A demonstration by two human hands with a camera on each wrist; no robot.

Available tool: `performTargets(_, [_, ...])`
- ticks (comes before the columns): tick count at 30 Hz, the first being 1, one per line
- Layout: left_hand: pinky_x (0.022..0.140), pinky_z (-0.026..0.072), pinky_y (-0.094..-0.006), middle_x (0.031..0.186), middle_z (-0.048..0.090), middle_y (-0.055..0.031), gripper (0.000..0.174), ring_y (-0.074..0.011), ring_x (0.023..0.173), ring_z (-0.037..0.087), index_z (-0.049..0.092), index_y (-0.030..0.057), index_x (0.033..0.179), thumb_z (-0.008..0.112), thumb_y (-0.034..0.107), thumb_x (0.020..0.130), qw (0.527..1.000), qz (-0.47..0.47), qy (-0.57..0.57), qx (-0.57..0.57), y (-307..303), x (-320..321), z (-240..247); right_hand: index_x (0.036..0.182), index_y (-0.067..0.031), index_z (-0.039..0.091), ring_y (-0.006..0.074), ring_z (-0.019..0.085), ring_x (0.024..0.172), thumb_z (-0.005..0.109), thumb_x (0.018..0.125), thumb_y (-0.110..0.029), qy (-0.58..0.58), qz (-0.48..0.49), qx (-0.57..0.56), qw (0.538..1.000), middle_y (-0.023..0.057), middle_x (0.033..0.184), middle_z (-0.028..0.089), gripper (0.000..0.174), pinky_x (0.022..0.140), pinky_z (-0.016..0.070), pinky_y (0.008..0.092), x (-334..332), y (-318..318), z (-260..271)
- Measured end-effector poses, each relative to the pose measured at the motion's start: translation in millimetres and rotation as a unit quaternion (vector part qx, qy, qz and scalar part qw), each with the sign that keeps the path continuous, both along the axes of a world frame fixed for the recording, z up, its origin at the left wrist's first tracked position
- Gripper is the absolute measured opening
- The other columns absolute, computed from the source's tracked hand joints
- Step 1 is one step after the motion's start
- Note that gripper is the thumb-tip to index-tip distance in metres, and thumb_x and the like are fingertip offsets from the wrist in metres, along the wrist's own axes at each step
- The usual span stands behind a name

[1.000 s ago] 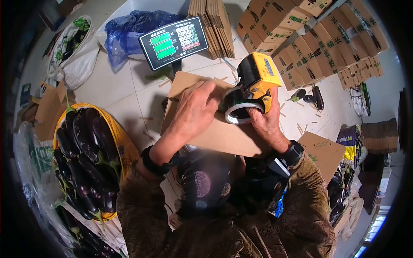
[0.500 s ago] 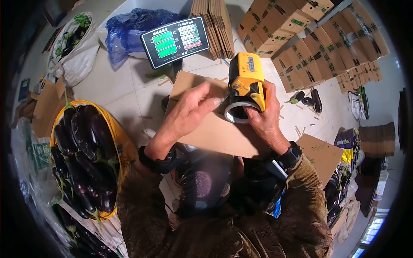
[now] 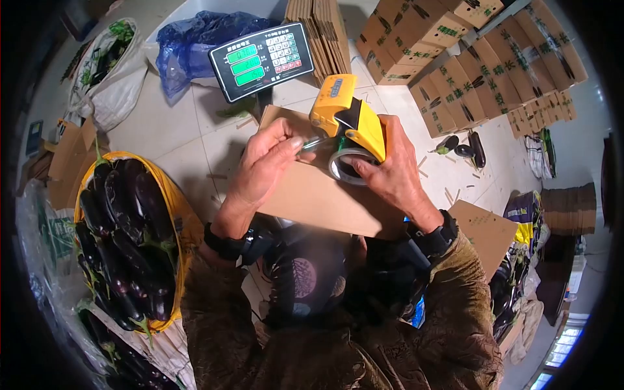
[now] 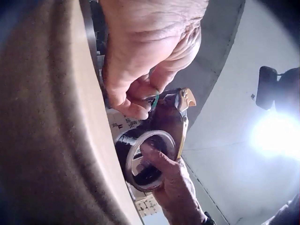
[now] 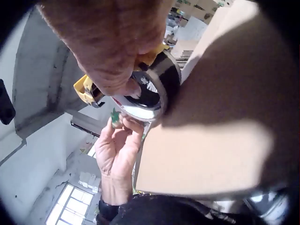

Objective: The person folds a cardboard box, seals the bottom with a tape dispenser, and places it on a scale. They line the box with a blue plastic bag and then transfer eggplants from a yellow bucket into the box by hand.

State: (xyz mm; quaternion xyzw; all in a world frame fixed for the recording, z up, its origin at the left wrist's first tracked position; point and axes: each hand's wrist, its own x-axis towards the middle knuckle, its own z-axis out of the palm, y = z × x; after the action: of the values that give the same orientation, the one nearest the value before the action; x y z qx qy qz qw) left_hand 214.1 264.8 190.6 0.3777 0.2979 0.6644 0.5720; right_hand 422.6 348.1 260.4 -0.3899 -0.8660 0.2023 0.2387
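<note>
Pinching a greenish tape strip [image 3: 311, 145], the left hand [image 3: 263, 168] has its grip tight between thumb and fingers; the right hand [image 3: 399, 166] grips the yellow tape dispenser [image 3: 351, 116], its thumb inside the grey-edged tape roll [image 3: 334, 166]. Dispenser, roll and strip, one of each, are above the far part of the brown cardboard [image 3: 312, 203], and together with the hands they block some of it from the head view.

Taking that cardboard as the dial's centre in the head view, one scale [image 3: 263, 62] with three lit green readouts stands at 11 o'clock, beside blue plastic [image 3: 195, 52]. Folded cartons [image 3: 318, 39] stand at 12, packed too tightly to count. Printed boxes [image 3: 484, 71] are stacked at 2, overlapping too much for a sure count. Three loose eggplants [image 3: 464, 151] lie on the floor [image 3: 182, 153] between 2 and 3. One other board [image 3: 484, 231] is between 3 and 4. Between 8 and 9, one yellow container [image 3: 190, 227] holds many heaped eggplants [image 3: 133, 250], uncountable. One white sack [image 3: 114, 104] is at 10.
</note>
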Motion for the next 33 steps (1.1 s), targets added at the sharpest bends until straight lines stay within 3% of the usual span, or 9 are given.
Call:
performTargets(5, [0.091, 0.0465, -0.0372, 0.11, 0.06, -0.0098, 0.021, -0.0176, 0.102, 0.057, 0.053, 0.0009, 0.111, 0.054, 0.016, 0.096, 0.999, 0.021, -0.022, -0.015, -2, 3, 4, 0.116, -0.0003, 0.046, 0.0388, 0.061, 0.099, 0.082, 0.073, -0.044, 0.0, 0.048, -0.075, 0.996, 0.022, 0.106, 0.061, 0.071, 0.083, 0.0493, 0.0439, 4, 7, 13])
performTargets(8, [0.091, 0.0472, -0.0346, 0.11, 0.06, -0.0087, 0.021, -0.0153, 0.102, 0.057, 0.053, 0.0, 0.113, 0.052, 0.014, 0.096, 0.999, 0.014, -0.033, -0.019, -3, 2, 3, 0.118, 0.0012, 0.046, 0.0399, 0.061, 0.098, 0.081, 0.072, -0.049, 0.018, 0.098, -0.043, 0.994, 0.0227, 0.105, 0.06, 0.076, 0.083, 0.0494, 0.0444, 9, 10, 13])
performTargets(13, [0.091, 0.0464, -0.0353, 0.106, 0.061, -0.0083, 0.021, -0.0163, 0.101, 0.057, 0.053, 0.0007, 0.109, 0.055, 0.018, 0.096, 0.999, -0.013, -0.038, -0.023, -6, 2, 2, 0.116, 0.0045, 0.047, 0.0376, 0.063, 0.094, 0.064, 0.08, -0.065, -0.018, 0.06, -0.048, 0.997, 0.0249, 0.102, 0.061, 0.08, 0.08, 0.0503, 0.0431, 8, 11, 18])
performTargets(15, [0.091, 0.0454, -0.0327, 0.104, 0.061, -0.008, 0.02, -0.0148, 0.1, 0.057, 0.053, 0.0003, 0.107, 0.055, 0.017, 0.096, 0.99, 0.001, 0.137, -0.02, -9, 2, 2, 0.114, 0.0044, 0.048, 0.0375, 0.064, 0.093, 0.065, 0.079, -0.065, -0.005, 0.057, -0.071, 0.996, 0.0245, 0.1, 0.062, 0.079, 0.079, 0.0506, 0.0427, 10, 14, 19])
performTargets(18, [0.077, 0.0452, -0.0229, 0.09, 0.06, -0.002, 0.015, -0.008, 0.084, 0.055, 0.056, 0.0006, 0.099, 0.053, 0.014, 0.096, 0.99, 0.06, 0.131, 0.003, -8, 7, -3, 0.11, 0.0046, 0.05, 0.037, 0.065, 0.09, 0.066, 0.078, -0.065, 0.018, 0.063, -0.098, 0.993, 0.0236, 0.094, 0.063, 0.078, 0.077, 0.0511, 0.0414, 10, 14, 19])
performTargets(24, [0.079, 0.0438, -0.0238, 0.091, 0.06, -0.0007, 0.015, -0.0072, 0.084, 0.053, 0.056, 0.0, 0.101, 0.053, 0.014, 0.095, 0.97, 0.091, 0.227, 0.004, -11, 21, 12, 0.11, 0.0054, 0.05, 0.0377, 0.064, 0.088, 0.062, 0.086, -0.06, 0.01, 0.017, -0.054, 0.998, 0.0242, 0.094, 0.063, 0.071, 0.077, 0.0502, 0.0424, 5, 11, 17])
performTargets(26, [0.081, 0.0441, -0.0246, 0.093, 0.061, -0.0013, 0.015, -0.0072, 0.087, 0.054, 0.057, 0.0002, 0.101, 0.053, 0.014, 0.095, 0.979, 0.104, 0.174, 0.012, -7, 21, 4, 0.11, 0.006, 0.05, 0.0382, 0.063, 0.086, 0.058, 0.088, -0.06, -0.001, -0.006, -0.114, 0.993, 0.0243, 0.093, 0.062, 0.07, 0.078, 0.0492, 0.0426, 7, 10, 22])
performTargets(28, [0.092, 0.0451, -0.0311, 0.103, 0.062, -0.0096, 0.015, -0.0149, 0.099, 0.058, 0.054, 0.0013, 0.103, 0.054, 0.014, 0.096, 0.999, 0.042, -0.027, -0.005, -3, 13, -6, 0.11, 0.006, 0.05, 0.0372, 0.063, 0.085, 0.058, 0.088, -0.06, 0.003, 0.023, -0.086, 0.996, 0.0237, 0.091, 0.062, 0.07, 0.077, 0.049, 0.0421, 14, 13, 21])
performTargets(33, [0.078, 0.0445, -0.0239, 0.09, 0.061, -0.0017, 0.011, -0.0071, 0.083, 0.053, 0.057, 0.0023, 0.094, 0.056, 0.013, 0.094, 0.994, 0.074, 0.079, -0.028, -4, 20, 9, 0.111, 0.0051, 0.05, 0.0341, 0.063, 0.084, 0.059, 0.088, -0.059, 0.015, 0.028, -0.113, 0.993, 0.0217, 0.088, 0.062, 0.068, 0.077, 0.0488, 0.0407, 20, 16, 18])
